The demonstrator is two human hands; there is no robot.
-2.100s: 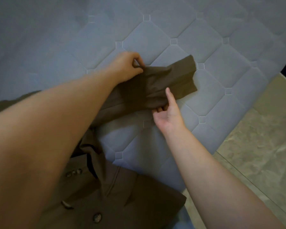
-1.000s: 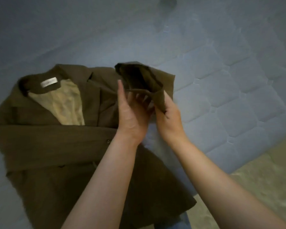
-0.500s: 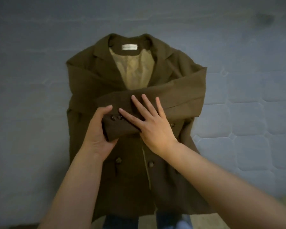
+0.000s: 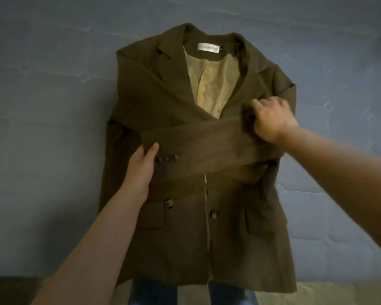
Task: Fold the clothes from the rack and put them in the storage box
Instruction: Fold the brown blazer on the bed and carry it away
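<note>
Quilted grey-blue mattress (image 4: 42,133) fills the view, and on it lies one brown jacket (image 4: 185,227), face up, collar away from me, hem at the near edge. I judge that I am mid-fold on the first garment: one sleeve (image 4: 202,148) is laid across the chest, its cuff towards my left side, and the other sleeve seems to lie folded beneath it, though I cannot trace it fully. My left hand (image 4: 141,166) rests at the cuff with the thumb on top of the cloth, fingers hidden under the edge, so it looks like a light pinch. My right hand (image 4: 272,119) is curled with the knuckles up, bunching the sleeve near the shoulder end. Next, I reckon, the sleeve wants flattening, then the hem brought up towards the collar; the cloth looks thick, so the fold may spring open unless pressed. Counting: one mattress, one jacket, two hands, two pocket flaps (image 4: 152,216), two big front buttons (image 4: 213,213), three small cuff buttons (image 4: 167,158), one label (image 4: 208,48). No rack or storage box is in view.
</note>
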